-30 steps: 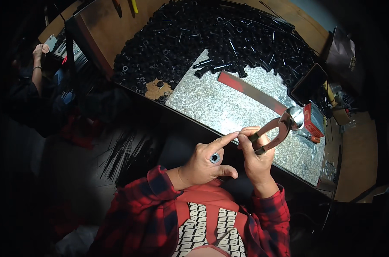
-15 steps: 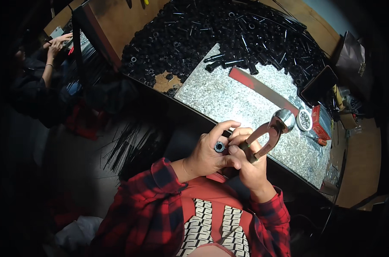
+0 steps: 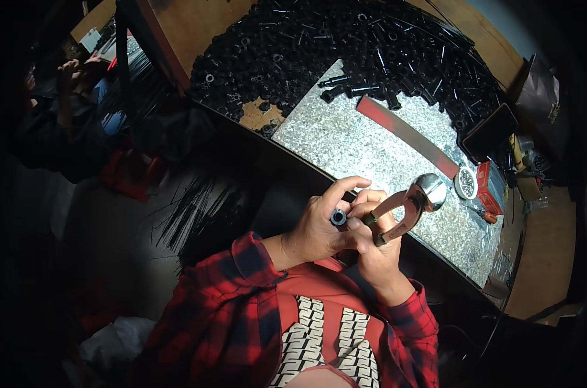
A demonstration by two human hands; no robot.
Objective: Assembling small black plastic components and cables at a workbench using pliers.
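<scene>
Close in front of my chest, my left hand (image 3: 313,234) is closed around a small dark cylinder (image 3: 338,217), whose round hollow end faces up. Its index finger arches over towards the other hand. My right hand (image 3: 380,260) grips a copper-coloured U-shaped tool (image 3: 410,217) with a shiny, rounded metal head. The tool's two prongs point down into the fingers. Right thumb and fingertips meet the left hand just beside the cylinder; whether they pinch something small there is hidden.
Beyond my hands lies a speckled board (image 3: 313,129) with a red-and-grey flat bar (image 3: 406,137). Behind it spreads a heap of black parts (image 3: 293,58). A white cup of small pieces (image 3: 465,183) and a red box (image 3: 490,187) stand right. Another person's hand (image 3: 68,74) shows far left.
The whole view has shifted slightly. My left thumb has closed in towards the right hand, and the U-shaped tool has turned a little. Both hands keep their hold.
</scene>
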